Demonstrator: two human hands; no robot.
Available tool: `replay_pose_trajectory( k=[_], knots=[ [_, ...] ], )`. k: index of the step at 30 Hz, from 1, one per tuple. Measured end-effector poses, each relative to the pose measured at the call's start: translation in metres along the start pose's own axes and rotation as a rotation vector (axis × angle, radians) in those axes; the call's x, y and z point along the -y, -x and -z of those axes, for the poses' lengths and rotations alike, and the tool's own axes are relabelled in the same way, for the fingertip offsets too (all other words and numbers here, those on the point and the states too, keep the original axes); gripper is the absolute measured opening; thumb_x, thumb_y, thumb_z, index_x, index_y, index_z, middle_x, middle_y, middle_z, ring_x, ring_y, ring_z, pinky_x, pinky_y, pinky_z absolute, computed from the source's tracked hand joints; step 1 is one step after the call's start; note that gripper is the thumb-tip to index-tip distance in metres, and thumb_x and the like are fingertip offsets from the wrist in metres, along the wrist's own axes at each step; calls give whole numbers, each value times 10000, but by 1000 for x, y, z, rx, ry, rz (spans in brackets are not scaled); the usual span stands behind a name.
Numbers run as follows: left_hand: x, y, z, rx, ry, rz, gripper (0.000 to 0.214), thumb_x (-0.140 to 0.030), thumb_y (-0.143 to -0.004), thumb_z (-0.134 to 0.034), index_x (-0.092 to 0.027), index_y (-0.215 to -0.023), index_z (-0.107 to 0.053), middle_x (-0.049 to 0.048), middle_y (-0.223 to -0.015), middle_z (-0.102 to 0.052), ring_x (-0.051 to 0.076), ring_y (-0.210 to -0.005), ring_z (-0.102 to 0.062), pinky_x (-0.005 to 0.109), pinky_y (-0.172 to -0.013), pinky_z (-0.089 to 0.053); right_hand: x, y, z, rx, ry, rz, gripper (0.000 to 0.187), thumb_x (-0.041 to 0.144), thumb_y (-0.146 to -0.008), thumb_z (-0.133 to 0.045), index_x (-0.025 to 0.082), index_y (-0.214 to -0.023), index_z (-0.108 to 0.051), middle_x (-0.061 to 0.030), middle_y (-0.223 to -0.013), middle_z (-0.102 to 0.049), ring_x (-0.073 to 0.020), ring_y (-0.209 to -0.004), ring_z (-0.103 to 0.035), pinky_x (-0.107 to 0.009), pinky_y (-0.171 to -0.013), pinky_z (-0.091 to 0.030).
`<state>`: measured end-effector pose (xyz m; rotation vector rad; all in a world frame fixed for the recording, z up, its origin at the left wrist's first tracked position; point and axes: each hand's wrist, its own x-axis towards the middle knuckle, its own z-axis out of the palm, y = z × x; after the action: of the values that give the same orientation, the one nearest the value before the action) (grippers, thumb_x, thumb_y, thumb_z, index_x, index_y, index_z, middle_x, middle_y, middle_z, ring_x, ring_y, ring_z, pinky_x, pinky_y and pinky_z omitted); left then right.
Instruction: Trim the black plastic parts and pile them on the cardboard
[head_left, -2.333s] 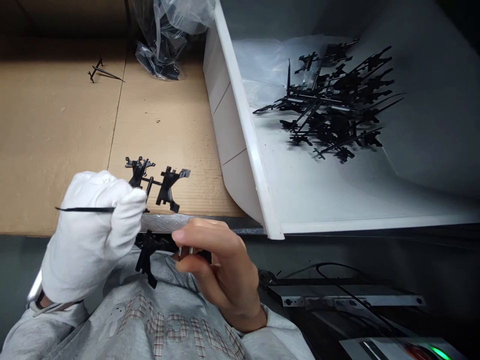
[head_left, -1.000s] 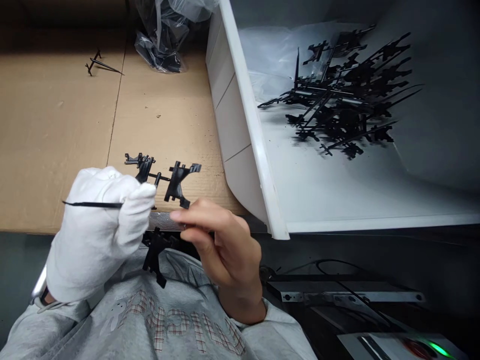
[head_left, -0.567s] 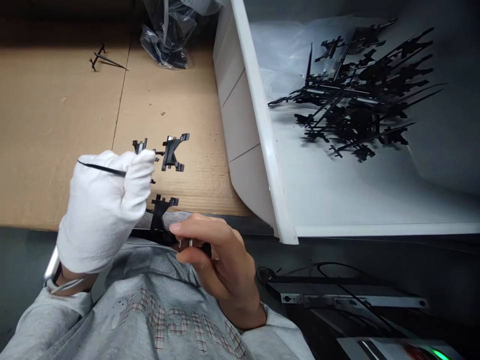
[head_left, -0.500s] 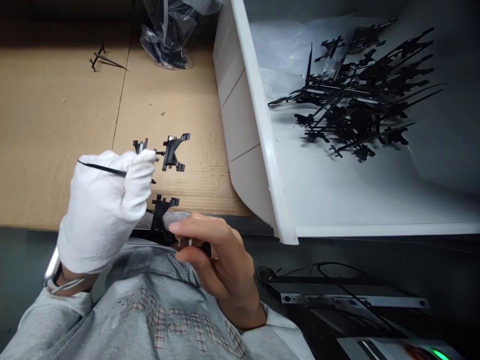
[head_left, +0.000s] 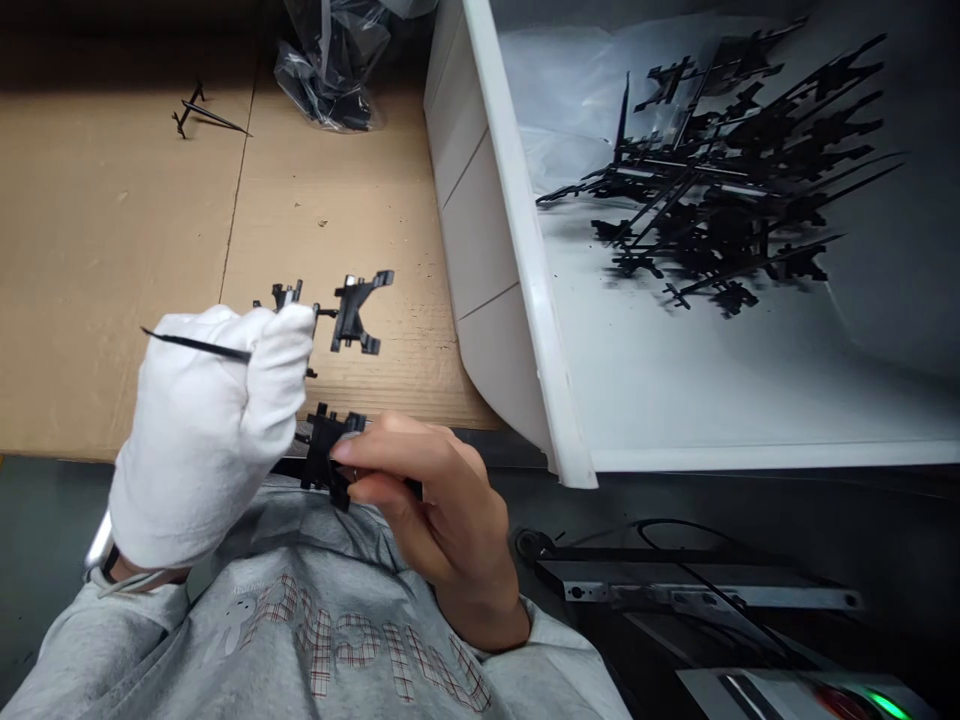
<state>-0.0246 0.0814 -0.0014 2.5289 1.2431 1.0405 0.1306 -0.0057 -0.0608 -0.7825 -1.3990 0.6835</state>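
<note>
The white-gloved left hand curls shut around a black plastic sprue, while the bare right hand seems to pinch a black part between thumb and fingers.

1. Two hands: the left hand, wearing one white glove, and the bare right hand.
2. Three separate black plastic pieces: the left-hand piece, the right-hand piece, and the loose piece lying far left.
3. One black plastic heap, too tangled to count, at the right.
4. One white bin around that heap.
5. One clear plastic bag, far.
6. Two cardboard sheets side by side, left of the bin.
7. One metal bracket, near right.
8. One green light, near right.
</note>
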Motion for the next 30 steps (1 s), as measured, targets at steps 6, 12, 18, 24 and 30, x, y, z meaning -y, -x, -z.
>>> replay_pose_trajectory(
  k=[6, 12, 18, 24, 30],
  knots=[
    [-1, -5, -2, 14, 47, 58, 438, -246, -1088, -470, -262, -667, -347, -64, -543, -359, 139, -465, -318, 389, -564, -237, 3, 3, 2, -12, -49, -27, 150, 303, -1161, -625, 224, -1263, -702, 24, -792, -706, -129, -585, -600, -261, -548, -506],
    [-4, -4, 1, 50, 68, 137, 429, -243, -1079, -501, -265, -665, -390, -50, -555, -391, 155, -491, -346, 408, -596, -240, 8, 4, 2, 20, -41, -54, 145, 304, -1150, -650, 202, -1233, -712, 19, -821, -734, -123, -616, -625, -261, -584, -511],
    [-6, 0, 1, 57, 57, 163, 403, -228, -1050, -530, -268, -670, -402, -46, -554, -387, 167, -493, -333, 418, -612, -225, 2, 3, 3, 29, -52, -42, 137, 283, -1138, -675, 230, -1259, -710, 28, -823, -732, -127, -612, -622, -261, -570, -492],
    [-4, 5, 3, 41, 24, 132, 363, -278, -1085, -525, -267, -723, -511, -24, -630, -506, 182, -598, -446, 398, -635, -277, 5, 3, 8, -24, 0, -137, 139, 304, -1135, -661, 293, -1256, -729, -11, -953, -783, -172, -713, -684, -296, -620, -553],
    [-2, -1, -1, -44, -11, 112, 488, -215, -1062, -581, -269, -656, -316, -61, -576, -267, 150, -514, -251, 415, -637, -199, 7, 4, 11, -92, -192, -428, 224, 500, -1093, -712, 292, -1173, -732, 67, -702, -518, -125, -546, -429, -266, -496, -367]
  ],
)
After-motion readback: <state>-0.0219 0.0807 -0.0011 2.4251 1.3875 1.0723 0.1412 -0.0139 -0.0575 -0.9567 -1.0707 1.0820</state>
